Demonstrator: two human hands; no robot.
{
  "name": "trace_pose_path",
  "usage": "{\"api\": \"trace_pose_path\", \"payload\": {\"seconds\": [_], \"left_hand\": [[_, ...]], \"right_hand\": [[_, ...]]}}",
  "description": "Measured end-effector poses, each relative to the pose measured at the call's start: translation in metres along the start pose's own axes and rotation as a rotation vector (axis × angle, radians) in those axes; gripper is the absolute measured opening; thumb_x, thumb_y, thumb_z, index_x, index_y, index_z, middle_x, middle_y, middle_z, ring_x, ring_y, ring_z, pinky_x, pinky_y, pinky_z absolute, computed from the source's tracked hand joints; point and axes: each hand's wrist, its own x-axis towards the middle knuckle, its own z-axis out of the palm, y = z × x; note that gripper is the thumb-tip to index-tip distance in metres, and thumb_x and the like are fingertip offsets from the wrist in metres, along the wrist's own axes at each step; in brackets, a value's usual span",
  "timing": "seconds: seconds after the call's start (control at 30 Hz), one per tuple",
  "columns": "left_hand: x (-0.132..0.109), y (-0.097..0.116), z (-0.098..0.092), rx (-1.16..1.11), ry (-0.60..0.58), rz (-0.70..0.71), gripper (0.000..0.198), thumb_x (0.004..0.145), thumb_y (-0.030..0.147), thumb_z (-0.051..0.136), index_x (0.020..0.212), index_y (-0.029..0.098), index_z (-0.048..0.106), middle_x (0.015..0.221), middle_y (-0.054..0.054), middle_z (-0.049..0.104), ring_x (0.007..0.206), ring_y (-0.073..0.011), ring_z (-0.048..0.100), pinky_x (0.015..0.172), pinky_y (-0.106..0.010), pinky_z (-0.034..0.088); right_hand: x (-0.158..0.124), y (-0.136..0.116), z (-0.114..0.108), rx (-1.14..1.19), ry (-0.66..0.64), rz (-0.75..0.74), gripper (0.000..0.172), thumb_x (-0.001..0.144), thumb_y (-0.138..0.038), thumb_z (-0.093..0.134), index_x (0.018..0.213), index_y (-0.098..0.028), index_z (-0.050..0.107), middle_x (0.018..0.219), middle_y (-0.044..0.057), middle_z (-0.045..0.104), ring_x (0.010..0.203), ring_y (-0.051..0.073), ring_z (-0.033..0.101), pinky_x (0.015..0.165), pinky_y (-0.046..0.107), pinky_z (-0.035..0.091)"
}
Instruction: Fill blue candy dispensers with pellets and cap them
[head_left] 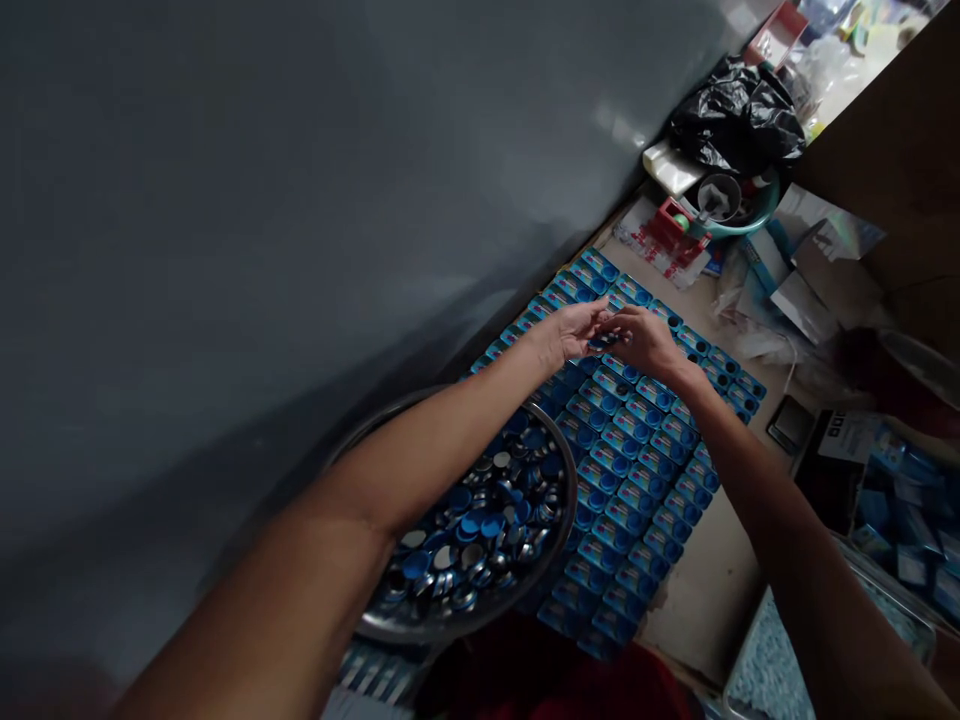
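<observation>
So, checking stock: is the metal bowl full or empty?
Far from empty: the metal bowl holds a loose heap of small round blue and silver caps, lying below its rim.

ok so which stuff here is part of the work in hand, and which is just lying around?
In use: left hand, right hand, small blue piece pinched between them, blue boxes in rows, metal bowl of blue caps.
Lying about: black bag, red tape dispenser, teal bowl, loose papers.
</observation>
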Motion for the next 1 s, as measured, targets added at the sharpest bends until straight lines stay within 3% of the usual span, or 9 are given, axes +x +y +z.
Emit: {"api": "trace_pose_path", "payload": {"seconds": [0.2,0.33,0.5,0.73,0.87,1.0], "left_hand": [[0.003,-0.003,0.003,0.099,0.036,-0.011,0.031,0.110,0.036,0.050,0.097,0.017,0.071,0.070,-0.004,0.071,0.062,-0.0156,0.067,0.060,-0.026,0.057],[-0.004,0.011,-0.014,0.005,-0.001,-0.060,0.032,0.111,0.035,0.048,0.113,0.012,0.070,0.080,-0.012,0.076,0.068,-0.0193,0.073,0.055,-0.025,0.057],[-0.014,0.032,-0.034,-0.043,0.004,0.026,0.035,0.110,0.034,0.049,0.127,0.008,0.066,0.089,-0.016,0.079,0.070,-0.0229,0.076,0.057,-0.029,0.060],[-0.002,0.037,-0.031,-0.009,-0.081,0.036,0.045,0.110,0.042,0.045,0.134,0.010,0.066,0.098,-0.017,0.081,0.081,-0.0257,0.079,0.064,-0.030,0.062],[-0.001,0.033,-0.032,-0.045,-0.073,0.030,0.047,0.111,0.042,0.044,0.136,0.009,0.064,0.098,-0.018,0.080,0.083,-0.0274,0.079,0.065,-0.032,0.062],[-0.011,0.027,-0.032,-0.030,0.001,-0.005,0.044,0.111,0.038,0.042,0.135,0.009,0.064,0.094,-0.016,0.080,0.081,-0.0265,0.078,0.063,-0.032,0.063]], "right_hand": [[0.006,0.023,0.000,0.051,0.139,0.233,0.037,0.086,-0.015,0.061,0.113,-0.023,0.086,0.106,0.004,0.083,0.097,0.021,0.075,0.089,0.027,0.054],[0.027,0.051,-0.004,-0.048,0.265,0.425,0.035,0.088,-0.018,0.063,0.117,-0.018,0.084,0.110,0.008,0.084,0.101,0.024,0.077,0.091,0.030,0.054],[0.055,0.056,-0.007,-0.263,0.096,0.443,0.028,0.084,-0.019,0.070,0.108,-0.022,0.085,0.110,0.009,0.083,0.103,0.025,0.075,0.089,0.031,0.053],[0.094,0.071,-0.017,-0.333,-0.105,0.576,0.021,0.079,-0.035,0.085,0.097,-0.025,0.082,0.101,0.006,0.081,0.095,0.026,0.072,0.081,0.033,0.054],[0.095,0.081,-0.021,-0.324,-0.033,0.582,0.024,0.084,-0.042,0.080,0.101,-0.025,0.080,0.103,0.005,0.080,0.094,0.024,0.071,0.080,0.032,0.053],[0.072,0.067,-0.014,-0.313,-0.009,0.505,0.023,0.081,-0.033,0.081,0.102,-0.024,0.079,0.110,0.007,0.080,0.099,0.026,0.071,0.080,0.032,0.051]]}}
